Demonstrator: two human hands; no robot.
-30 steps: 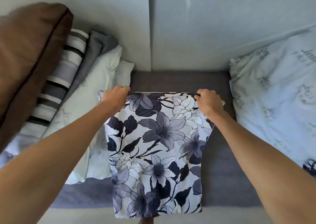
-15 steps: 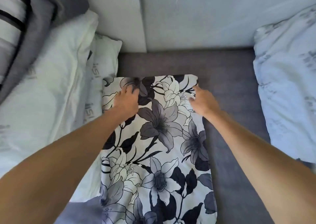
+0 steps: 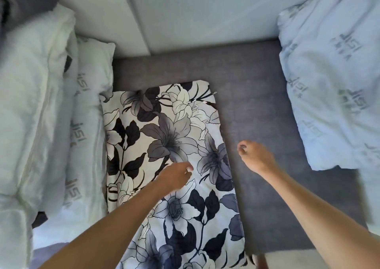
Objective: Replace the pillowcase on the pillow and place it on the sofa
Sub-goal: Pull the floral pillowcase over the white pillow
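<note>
Nearest the camera, two bare forearms reached in from the bottom edge. The left hand (image 3: pixel 174 176) hovered over the middle of the floral pillowcase (image 3: pixel 172 166), its grip loosely curled and empty as far as the blur allowed; whether the fingertips touched the cloth could not be told. The right hand (image 3: pixel 256 157) hung just right of the pillowcase's edge, above the grey sofa seat (image 3: pixel 257 96), its grip likewise loosely curled with nothing in it. The pillowcase lay flat and lengthwise on the seat, running from below both hands to well beyond them, its far corner folded slightly. Left of the left grip, touching the pillowcase's long edge, lay a white pillow printed with grey lettering (image 3: pixel 88 108), and further left a plumper white pillow (image 3: pixel 33 104). Well right of the right grip sat a pale blue pillow with the same lettering (image 3: pixel 333 73). Beyond everything rose the pale sofa back cushions (image 3: pixel 205 11).
</note>
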